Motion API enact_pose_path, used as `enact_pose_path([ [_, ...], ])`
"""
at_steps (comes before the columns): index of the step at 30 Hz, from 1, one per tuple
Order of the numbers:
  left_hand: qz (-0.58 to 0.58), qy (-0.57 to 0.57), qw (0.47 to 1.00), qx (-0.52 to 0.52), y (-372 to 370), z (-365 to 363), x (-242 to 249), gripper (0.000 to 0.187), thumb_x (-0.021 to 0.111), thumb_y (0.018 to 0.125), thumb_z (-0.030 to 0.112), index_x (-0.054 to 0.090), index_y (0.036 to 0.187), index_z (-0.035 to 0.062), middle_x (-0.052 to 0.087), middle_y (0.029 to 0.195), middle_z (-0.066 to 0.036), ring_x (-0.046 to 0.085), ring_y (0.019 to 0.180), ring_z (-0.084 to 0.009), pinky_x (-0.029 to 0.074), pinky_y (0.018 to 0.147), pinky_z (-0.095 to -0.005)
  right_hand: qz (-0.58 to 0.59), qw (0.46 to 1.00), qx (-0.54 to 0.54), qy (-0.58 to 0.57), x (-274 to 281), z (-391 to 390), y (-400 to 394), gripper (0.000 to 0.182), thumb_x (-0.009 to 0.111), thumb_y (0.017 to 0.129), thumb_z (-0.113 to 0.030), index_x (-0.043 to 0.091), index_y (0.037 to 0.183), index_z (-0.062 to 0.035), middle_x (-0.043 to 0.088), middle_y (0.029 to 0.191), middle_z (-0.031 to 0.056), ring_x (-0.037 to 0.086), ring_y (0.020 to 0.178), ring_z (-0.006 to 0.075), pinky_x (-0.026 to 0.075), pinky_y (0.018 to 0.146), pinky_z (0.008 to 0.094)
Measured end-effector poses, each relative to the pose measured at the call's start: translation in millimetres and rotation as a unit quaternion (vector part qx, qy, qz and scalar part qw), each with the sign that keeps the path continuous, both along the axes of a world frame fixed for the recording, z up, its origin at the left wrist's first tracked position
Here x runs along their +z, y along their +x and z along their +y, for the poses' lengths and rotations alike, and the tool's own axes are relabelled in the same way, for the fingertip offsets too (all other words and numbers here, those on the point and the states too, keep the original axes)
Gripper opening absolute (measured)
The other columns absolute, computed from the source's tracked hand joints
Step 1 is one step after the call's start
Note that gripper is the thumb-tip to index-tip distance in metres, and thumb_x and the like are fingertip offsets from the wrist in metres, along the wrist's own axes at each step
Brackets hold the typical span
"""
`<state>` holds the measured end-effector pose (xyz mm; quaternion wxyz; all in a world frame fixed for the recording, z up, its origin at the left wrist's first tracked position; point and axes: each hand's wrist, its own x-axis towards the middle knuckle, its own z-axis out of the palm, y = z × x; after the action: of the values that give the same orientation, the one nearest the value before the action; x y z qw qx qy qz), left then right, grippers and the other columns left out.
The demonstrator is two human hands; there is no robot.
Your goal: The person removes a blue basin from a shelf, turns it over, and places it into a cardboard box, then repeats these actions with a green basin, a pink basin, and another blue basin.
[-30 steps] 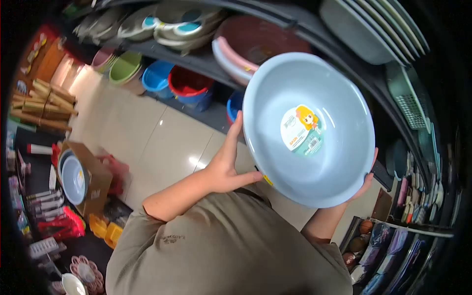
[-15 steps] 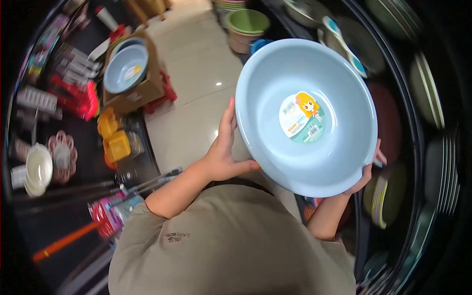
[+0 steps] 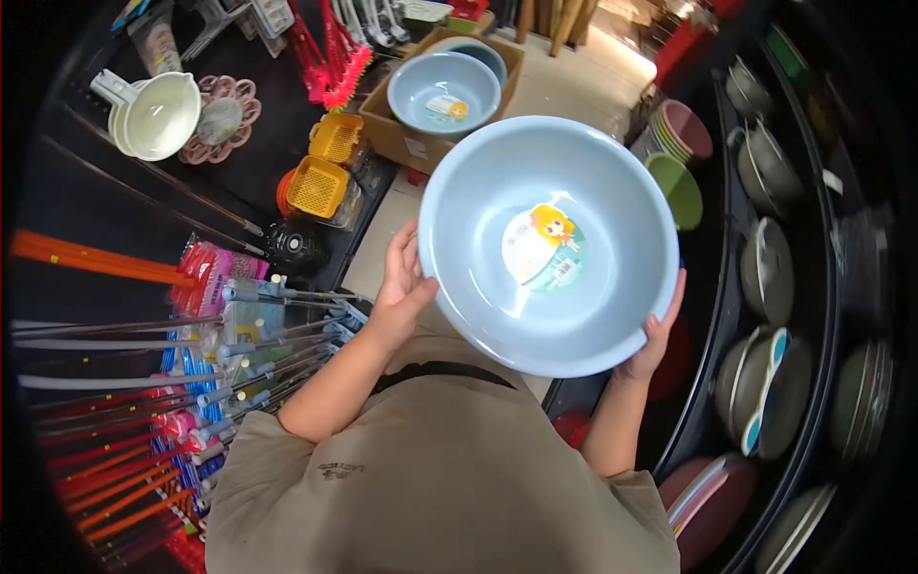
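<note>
A round light-blue plastic basin (image 3: 612, 258) is held up in front of my body, its inside facing me. On its bottom is a round label (image 3: 542, 249) with a cartoon girl. My left hand (image 3: 400, 287) grips the left rim, thumb at the near edge and fingers around the outside. My right hand (image 3: 652, 340) clasps the lower right rim, with part of the fingers hidden behind the basin. Beyond it, a similar blue basin (image 3: 421, 91) rests in a cardboard box (image 3: 413, 148).
At left are yellow baskets (image 3: 318, 187), white scoops (image 3: 163, 115) and many long-handled poles (image 3: 124, 383). Stacked colored buckets (image 3: 677, 191) stand at the far right of the aisle. Black shelves with pans (image 3: 765, 268) line the right side. Tiled floor (image 3: 564, 91) shows beyond the box.
My view has turned right, so the left-hand goods and box now appear farther right. The basin has shifted slightly left and down in view, still held in both hands.
</note>
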<state>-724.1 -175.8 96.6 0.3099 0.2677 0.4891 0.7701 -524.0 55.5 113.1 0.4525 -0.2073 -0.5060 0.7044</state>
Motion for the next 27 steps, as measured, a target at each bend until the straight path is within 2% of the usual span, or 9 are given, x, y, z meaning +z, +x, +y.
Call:
enact_pose_path([
  [3,-0.007,-0.022,0.996,0.082,-19,17,-5,0.082,0.058,0.085,0.008,0.005,0.146,0.0042,0.019,0.148,-0.019,0.021,0.138,-0.0278,0.020,0.111,-0.0389,-0.042,0.997,0.068,0.002,-12,40,-39,0.088,0.056,0.071,-0.016,0.014,0.147,-0.0062,0.030,0.144,0.0167,0.038,0.128,0.0298,0.033,0.105,0.0374],
  [5,0.010,-0.075,0.987,0.143,-32,32,-3,0.081,0.057,0.083,0.001,0.006,0.146,0.0038,0.020,0.148,-0.017,0.022,0.137,-0.0258,0.020,0.111,-0.0377,-0.084,0.991,0.104,0.008,-20,64,-63,0.081,0.047,0.074,-0.002,0.015,0.147,-0.0057,0.029,0.146,0.0152,0.037,0.129,0.0265,0.032,0.106,0.0348],
  [7,0.011,-0.079,0.984,0.162,-43,50,2,0.081,0.056,0.081,-0.004,0.008,0.146,0.0029,0.021,0.149,-0.016,0.024,0.137,-0.0243,0.021,0.111,-0.0368,-0.127,0.984,0.121,-0.013,-21,82,-80,0.079,0.044,0.074,0.002,0.016,0.147,-0.0056,0.029,0.147,0.0138,0.037,0.130,0.0249,0.031,0.105,0.0336],
  [12,-0.028,-0.148,0.969,0.196,-66,89,-15,0.081,0.054,0.080,-0.007,0.006,0.145,0.0012,0.021,0.149,-0.017,0.025,0.137,-0.0248,0.022,0.111,-0.0366,-0.153,0.975,0.153,-0.058,-29,128,-116,0.079,0.043,0.074,0.006,0.017,0.147,-0.0051,0.027,0.148,0.0134,0.034,0.132,0.0245,0.029,0.106,0.0324],
  [17,-0.076,-0.148,0.960,0.227,-82,109,-29,0.080,0.055,0.082,-0.005,0.007,0.145,0.0004,0.022,0.148,-0.018,0.027,0.136,-0.0248,0.024,0.110,-0.0360,-0.164,0.964,0.191,-0.082,-33,163,-153,0.079,0.042,0.073,0.008,0.018,0.147,-0.0045,0.026,0.149,0.0140,0.031,0.134,0.0254,0.027,0.107,0.0324],
  [19,-0.084,-0.153,0.953,0.247,-88,116,-31,0.079,0.055,0.083,-0.005,0.007,0.145,0.0001,0.023,0.147,-0.017,0.028,0.135,-0.0246,0.026,0.109,-0.0357,-0.182,0.964,0.191,-0.016,-38,170,-167,0.080,0.044,0.071,0.005,0.019,0.147,-0.0053,0.027,0.148,0.0150,0.035,0.132,0.0268,0.032,0.105,0.0332],
  [22,-0.097,-0.160,0.948,0.259,-101,124,-30,0.076,0.055,0.084,-0.004,0.010,0.145,-0.0003,0.026,0.145,-0.016,0.031,0.133,-0.0241,0.028,0.108,-0.0355,-0.184,0.960,0.209,-0.021,-38,177,-188,0.080,0.043,0.071,0.005,0.019,0.147,-0.0052,0.026,0.148,0.0153,0.034,0.132,0.0275,0.032,0.105,0.0335],
  [24,-0.092,-0.159,0.939,0.292,-113,128,-32,0.071,0.056,0.081,-0.005,0.022,0.142,0.0002,0.036,0.140,-0.015,0.037,0.129,-0.0241,0.029,0.107,-0.0348,-0.189,0.957,0.215,-0.033,-41,181,-204,0.080,0.043,0.071,0.005,0.019,0.146,-0.0052,0.025,0.149,0.0153,0.034,0.133,0.0275,0.031,0.106,0.0337],
  [27,-0.095,-0.165,0.937,0.293,-136,127,-39,0.070,0.056,0.079,-0.007,0.023,0.141,0.0004,0.038,0.138,-0.015,0.038,0.127,-0.0240,0.031,0.106,-0.0347,-0.202,0.953,0.222,-0.048,-42,182,-232,0.079,0.043,0.071,0.006,0.020,0.146,-0.0051,0.026,0.148,0.0151,0.033,0.133,0.0270,0.030,0.107,0.0338],
])
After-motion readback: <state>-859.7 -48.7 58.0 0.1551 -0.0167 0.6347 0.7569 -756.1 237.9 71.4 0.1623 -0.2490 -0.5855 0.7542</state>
